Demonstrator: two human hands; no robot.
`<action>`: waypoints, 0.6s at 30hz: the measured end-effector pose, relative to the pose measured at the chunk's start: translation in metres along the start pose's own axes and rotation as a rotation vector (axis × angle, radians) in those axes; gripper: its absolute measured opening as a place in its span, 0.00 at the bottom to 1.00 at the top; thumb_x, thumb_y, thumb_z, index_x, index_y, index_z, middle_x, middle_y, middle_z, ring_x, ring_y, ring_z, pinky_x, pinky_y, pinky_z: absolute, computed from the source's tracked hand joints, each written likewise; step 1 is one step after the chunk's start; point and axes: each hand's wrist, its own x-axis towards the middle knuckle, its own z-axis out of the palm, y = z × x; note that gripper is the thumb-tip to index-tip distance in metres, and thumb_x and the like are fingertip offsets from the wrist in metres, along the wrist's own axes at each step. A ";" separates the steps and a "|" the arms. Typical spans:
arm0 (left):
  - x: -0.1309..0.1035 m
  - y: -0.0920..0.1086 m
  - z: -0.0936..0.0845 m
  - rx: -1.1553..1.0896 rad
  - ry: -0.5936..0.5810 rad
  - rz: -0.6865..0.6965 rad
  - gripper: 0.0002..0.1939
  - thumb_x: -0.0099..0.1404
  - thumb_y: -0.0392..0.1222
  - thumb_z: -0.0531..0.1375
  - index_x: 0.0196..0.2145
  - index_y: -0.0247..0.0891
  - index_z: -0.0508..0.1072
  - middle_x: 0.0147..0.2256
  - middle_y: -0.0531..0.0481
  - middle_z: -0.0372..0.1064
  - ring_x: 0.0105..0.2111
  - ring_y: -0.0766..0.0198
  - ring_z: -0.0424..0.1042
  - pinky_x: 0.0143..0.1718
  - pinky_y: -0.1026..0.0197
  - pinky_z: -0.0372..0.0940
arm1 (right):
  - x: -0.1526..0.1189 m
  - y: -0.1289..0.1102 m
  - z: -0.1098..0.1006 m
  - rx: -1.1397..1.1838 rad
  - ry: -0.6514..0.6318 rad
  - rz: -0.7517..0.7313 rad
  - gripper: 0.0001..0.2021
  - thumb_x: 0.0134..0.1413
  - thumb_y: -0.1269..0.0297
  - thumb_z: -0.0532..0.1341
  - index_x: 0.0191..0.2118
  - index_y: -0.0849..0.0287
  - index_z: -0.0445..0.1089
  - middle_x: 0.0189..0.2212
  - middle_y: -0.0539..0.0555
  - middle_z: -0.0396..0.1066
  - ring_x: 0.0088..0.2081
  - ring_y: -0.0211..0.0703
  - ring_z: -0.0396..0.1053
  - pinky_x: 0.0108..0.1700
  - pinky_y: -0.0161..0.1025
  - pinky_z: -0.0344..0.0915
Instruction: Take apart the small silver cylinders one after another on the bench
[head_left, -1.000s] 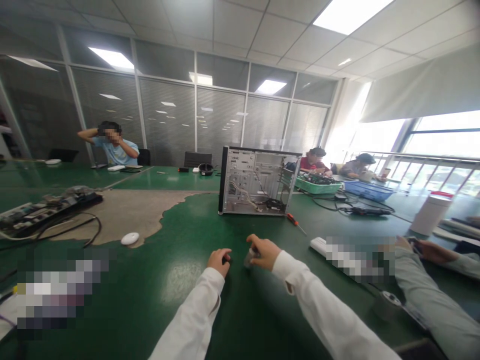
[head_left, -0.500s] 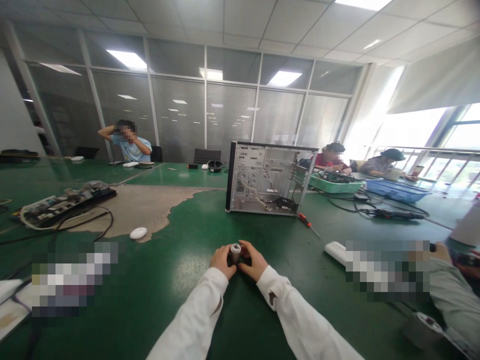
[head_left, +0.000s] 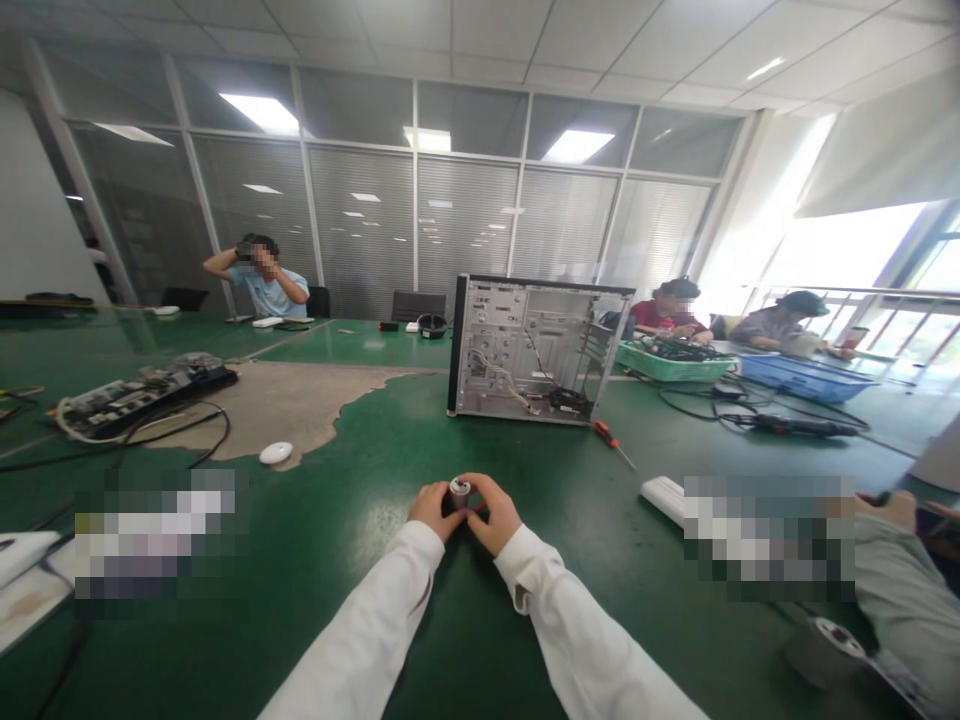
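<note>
A small grey metal cylinder with a pale top and dark spots in it stands upright on the green table in front of me. My left hand is closed round its left side, with the thumb near its base. From the other side, my right hand curls against it, index finger at the upper rim and thumb low down. The fingers partly cover the cylinder's sides. Beyond my hands stands an open computer case, its bare inside and loose wires facing me. An orange-handled screwdriver lies beside its right corner.
A white oval object and a circuit assembly with cables lie to the left. On the right are a white power strip, a co-worker's sleeve, a grey cylinder, a green basket and a blue basket.
My hands and the cylinder have shifted slightly to the left in view. My right index finger now reaches further over the cylinder's rim, and the hands are closer together.
</note>
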 end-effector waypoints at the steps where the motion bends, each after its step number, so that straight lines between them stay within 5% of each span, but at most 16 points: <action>1: 0.000 0.000 -0.001 -0.013 0.006 0.006 0.19 0.47 0.43 0.59 0.38 0.34 0.66 0.37 0.45 0.66 0.40 0.57 0.63 0.40 0.58 0.57 | 0.000 0.000 0.000 -0.008 -0.001 0.006 0.26 0.33 0.77 0.52 0.44 0.52 0.60 0.41 0.52 0.61 0.40 0.43 0.59 0.32 0.36 0.61; 7: -0.001 -0.002 -0.003 -0.241 0.010 0.000 0.21 0.46 0.43 0.60 0.40 0.36 0.67 0.38 0.46 0.67 0.40 0.57 0.64 0.42 0.58 0.57 | 0.002 0.008 0.001 0.128 0.037 0.104 0.29 0.30 0.78 0.51 0.45 0.51 0.57 0.39 0.50 0.63 0.37 0.40 0.61 0.30 0.35 0.60; 12: 0.000 -0.004 0.003 -0.528 0.002 -0.080 0.25 0.50 0.44 0.56 0.46 0.34 0.60 0.28 0.50 0.69 0.30 0.63 0.68 0.36 0.60 0.60 | 0.008 0.025 -0.001 0.444 0.068 0.320 0.26 0.26 0.79 0.51 0.40 0.53 0.59 0.27 0.47 0.65 0.31 0.39 0.63 0.31 0.36 0.59; 18: 0.003 -0.005 0.004 -0.803 -0.022 -0.183 0.24 0.51 0.50 0.54 0.42 0.34 0.59 0.21 0.54 0.67 0.23 0.65 0.68 0.28 0.62 0.61 | 0.009 0.028 0.006 0.875 0.060 0.457 0.25 0.23 0.78 0.55 0.36 0.54 0.59 0.27 0.46 0.66 0.31 0.39 0.64 0.33 0.40 0.61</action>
